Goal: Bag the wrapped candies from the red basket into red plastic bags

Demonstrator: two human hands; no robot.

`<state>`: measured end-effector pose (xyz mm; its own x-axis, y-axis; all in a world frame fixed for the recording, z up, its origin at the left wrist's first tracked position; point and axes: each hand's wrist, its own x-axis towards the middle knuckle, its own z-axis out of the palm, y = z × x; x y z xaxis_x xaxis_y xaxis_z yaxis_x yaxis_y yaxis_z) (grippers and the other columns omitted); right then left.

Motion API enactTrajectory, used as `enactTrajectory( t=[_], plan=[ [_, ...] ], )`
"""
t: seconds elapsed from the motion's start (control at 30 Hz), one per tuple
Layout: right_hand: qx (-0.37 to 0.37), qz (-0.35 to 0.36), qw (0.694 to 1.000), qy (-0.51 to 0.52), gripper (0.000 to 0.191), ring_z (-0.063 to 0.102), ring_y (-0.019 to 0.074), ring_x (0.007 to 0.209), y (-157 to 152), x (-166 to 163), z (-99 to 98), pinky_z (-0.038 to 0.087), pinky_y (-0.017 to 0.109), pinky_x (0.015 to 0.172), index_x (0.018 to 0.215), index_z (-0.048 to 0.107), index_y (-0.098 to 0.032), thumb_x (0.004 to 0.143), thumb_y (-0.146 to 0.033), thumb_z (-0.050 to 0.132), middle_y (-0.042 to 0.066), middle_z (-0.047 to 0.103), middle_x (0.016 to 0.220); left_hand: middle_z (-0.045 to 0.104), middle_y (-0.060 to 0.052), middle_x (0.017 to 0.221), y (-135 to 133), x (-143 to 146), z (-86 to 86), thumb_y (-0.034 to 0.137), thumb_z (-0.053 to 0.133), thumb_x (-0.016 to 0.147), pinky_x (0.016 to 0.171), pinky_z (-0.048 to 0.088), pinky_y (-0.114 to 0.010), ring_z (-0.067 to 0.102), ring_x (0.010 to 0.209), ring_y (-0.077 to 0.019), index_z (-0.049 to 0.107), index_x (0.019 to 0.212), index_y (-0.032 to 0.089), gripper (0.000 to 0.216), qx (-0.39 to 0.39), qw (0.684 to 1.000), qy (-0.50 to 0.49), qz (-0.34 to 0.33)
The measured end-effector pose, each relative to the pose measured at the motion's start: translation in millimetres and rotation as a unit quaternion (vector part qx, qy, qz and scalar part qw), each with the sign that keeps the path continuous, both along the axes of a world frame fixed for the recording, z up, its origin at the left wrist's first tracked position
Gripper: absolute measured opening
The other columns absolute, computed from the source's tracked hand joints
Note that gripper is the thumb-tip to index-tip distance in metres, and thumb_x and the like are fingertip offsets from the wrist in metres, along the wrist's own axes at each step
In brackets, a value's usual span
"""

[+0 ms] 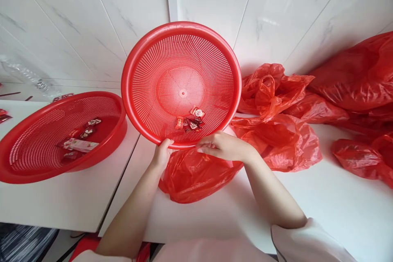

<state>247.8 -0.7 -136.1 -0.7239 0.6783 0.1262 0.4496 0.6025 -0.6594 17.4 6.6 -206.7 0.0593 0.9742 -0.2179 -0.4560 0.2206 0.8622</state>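
A red plastic colander basket point(182, 53) is tilted toward me, with several wrapped candies point(193, 123) lying together at its low side. My left hand point(162, 153) is closed on its near rim, thumb over the edge. At the rim's lower right, my right hand point(219, 146) has curled fingers against the edge; whatever they pinch is hidden. Just below both hands, a red plastic bag point(199, 178) lies under the rim, its upper part covered by the basket and my hands.
On the left stands a second red basket point(118, 143) holding several wrapped sweets point(81, 144). Loose red bags point(276, 139) lie to the right, with a filled red bag point(353, 77) against the tiled wall. A clear plastic bottle point(29, 75) is at the back left. A seam divides the white tables point(184, 223).
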Motion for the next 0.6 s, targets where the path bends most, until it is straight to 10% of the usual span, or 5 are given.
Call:
enactTrajectory(
  t=[0.4,0.6],
  plan=[
    [0.194,-0.211,0.952,-0.107,0.048,0.046,0.0336,0.126,12.9,-38.0,-45.8,0.037,0.051,0.102,0.138,0.048,-0.011,0.096,-0.035,0.049,0.017,0.052,0.14,0.07,-0.006,0.103,-17.5,17.4,-8.1,0.019,0.061,0.073,0.086,0.052,-0.039,0.064,0.104,-0.0279,0.069,0.096,0.018,0.024,0.008,0.993,-0.024,-0.119],
    [0.172,-0.119,0.973,-0.098,0.038,0.053,0.0289,0.112,13.0,-32.6,-41.6,0.032,0.052,0.105,0.126,0.059,-0.017,0.094,-0.038,0.052,0.011,0.068,0.115,0.071,-0.005,0.093,-16.6,15.9,-10.6,0.019,0.06,0.073,0.084,0.053,-0.039,0.064,0.1,-0.0272,0.069,0.087,0.018,0.017,0.005,0.993,-0.023,-0.115]
  ],
)
